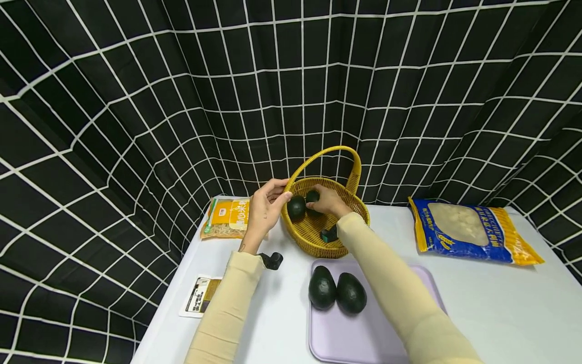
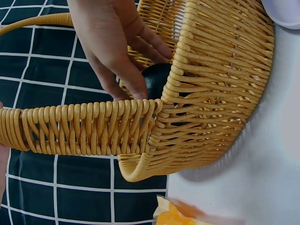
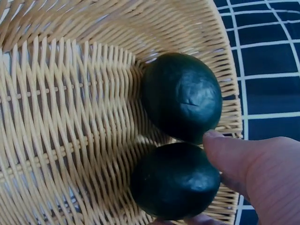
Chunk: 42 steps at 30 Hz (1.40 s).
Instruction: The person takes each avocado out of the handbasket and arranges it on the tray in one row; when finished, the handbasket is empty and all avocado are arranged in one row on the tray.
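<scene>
My left hand (image 1: pixel 265 207) grips the lower left end of the yellow wicker basket's handle (image 1: pixel 309 164), thumb in front. Only a sliver of it shows in the left wrist view. Inside the basket (image 1: pixel 304 245) lie two dark green avocados, side by side against the wall. My right hand (image 1: pixel 329 199) reaches in over the rim and holds one avocado (image 3: pixel 176 180), its thumb (image 3: pixel 229 150) on one side and fingertips on the other. The second avocado (image 3: pixel 183 96) rests right beside it, close to the thumb tip.
Two more avocados (image 1: pixel 337 292) lie on a lilac tray (image 1: pixel 354 341) in front of the basket. An orange food bag (image 1: pixel 225 217) and a small flat packet (image 1: pixel 202 297) lie at left. A blue and yellow bag (image 1: pixel 473 232) lies at right. A black gridded curtain (image 1: pixel 291 91) hangs behind.
</scene>
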Motion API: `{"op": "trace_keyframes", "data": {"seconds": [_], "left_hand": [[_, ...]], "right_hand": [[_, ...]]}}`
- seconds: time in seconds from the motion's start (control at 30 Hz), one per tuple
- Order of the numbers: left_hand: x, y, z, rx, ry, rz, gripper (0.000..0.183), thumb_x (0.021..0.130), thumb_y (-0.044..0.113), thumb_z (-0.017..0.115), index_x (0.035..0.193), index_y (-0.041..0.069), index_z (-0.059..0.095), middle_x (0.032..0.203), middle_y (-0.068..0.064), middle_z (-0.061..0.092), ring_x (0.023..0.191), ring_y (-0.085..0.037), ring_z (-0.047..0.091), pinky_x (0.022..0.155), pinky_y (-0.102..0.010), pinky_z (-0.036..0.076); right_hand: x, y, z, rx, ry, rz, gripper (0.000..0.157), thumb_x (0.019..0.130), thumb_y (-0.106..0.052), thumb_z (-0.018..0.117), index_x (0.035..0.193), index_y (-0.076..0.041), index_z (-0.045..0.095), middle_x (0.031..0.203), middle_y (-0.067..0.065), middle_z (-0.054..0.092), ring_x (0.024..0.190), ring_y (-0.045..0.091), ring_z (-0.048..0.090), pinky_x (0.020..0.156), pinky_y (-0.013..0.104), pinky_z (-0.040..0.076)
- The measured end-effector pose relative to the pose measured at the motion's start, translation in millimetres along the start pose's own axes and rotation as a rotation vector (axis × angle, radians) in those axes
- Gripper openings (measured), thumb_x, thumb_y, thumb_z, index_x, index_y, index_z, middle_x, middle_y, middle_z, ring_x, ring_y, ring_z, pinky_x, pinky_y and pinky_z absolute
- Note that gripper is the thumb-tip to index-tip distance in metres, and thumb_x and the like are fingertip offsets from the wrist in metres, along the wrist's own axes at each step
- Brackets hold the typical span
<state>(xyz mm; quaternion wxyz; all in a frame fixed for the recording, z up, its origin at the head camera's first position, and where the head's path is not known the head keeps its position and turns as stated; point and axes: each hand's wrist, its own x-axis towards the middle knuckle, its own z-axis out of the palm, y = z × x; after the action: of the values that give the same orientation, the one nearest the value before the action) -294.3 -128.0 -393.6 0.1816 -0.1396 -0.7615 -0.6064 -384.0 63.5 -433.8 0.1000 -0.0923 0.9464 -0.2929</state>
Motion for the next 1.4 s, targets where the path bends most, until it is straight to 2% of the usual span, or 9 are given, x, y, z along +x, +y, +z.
{"op": "trace_keyframes", "data": {"seconds": [0.2,0.47,0.77,1.13,1.4], "left_hand": [[-1.3,1.0,0.9,-0.012,-0.002,0.009,0.029,0.092,0.005,0.072,0.121,0.005,0.071,0.109,-0.020,0.073,0.096,-0.032,0.073,0.087,-0.045,0.060],[-1.9,0.7,0.9,-0.009,-0.015,0.002,0.028,0.093,0.009,0.072,0.121,0.010,0.072,0.107,-0.013,0.075,0.093,-0.024,0.073,0.087,-0.039,0.061],[-0.4,1.5,-0.3,0.015,-0.012,-0.003,0.027,0.094,0.007,0.072,0.121,0.011,0.072,0.107,-0.011,0.075,0.093,-0.020,0.073,0.087,-0.033,0.061],[-0.1,0.0,-2.5,0.009,-0.021,0.003,0.027,0.094,0.012,0.072,0.122,0.011,0.071,0.108,-0.010,0.075,0.096,-0.021,0.073,0.087,-0.030,0.060],[0.5,0.4,-1.9,0.002,-0.018,0.014,0.027,0.094,0.010,0.072,0.121,0.009,0.071,0.107,-0.012,0.075,0.095,-0.022,0.073,0.084,-0.026,0.060]], "right_hand": [[2,0,5.2,-0.014,0.015,0.005,0.062,0.096,-0.028,0.068,0.150,-0.009,0.045,0.147,0.022,0.053,0.136,0.040,0.050,0.112,0.054,0.043],[3,6,9.2,0.018,0.027,0.016,0.058,0.095,-0.022,0.070,0.147,-0.009,0.049,0.147,0.022,0.053,0.135,0.041,0.049,0.112,0.055,0.043],[2,9,6.0,0.024,0.016,0.025,0.056,0.090,-0.024,0.070,0.142,-0.011,0.053,0.139,0.021,0.059,0.120,0.035,0.056,0.105,0.049,0.048],[-2,10,4.2,0.004,0.013,0.045,0.054,0.091,-0.028,0.071,0.140,-0.014,0.054,0.139,0.019,0.058,0.119,0.035,0.055,0.105,0.052,0.048],[-9,10,-2.2,0.051,0.052,-0.001,0.054,0.090,-0.029,0.071,0.140,-0.016,0.055,0.141,0.019,0.057,0.124,0.037,0.055,0.104,0.053,0.048]]}}
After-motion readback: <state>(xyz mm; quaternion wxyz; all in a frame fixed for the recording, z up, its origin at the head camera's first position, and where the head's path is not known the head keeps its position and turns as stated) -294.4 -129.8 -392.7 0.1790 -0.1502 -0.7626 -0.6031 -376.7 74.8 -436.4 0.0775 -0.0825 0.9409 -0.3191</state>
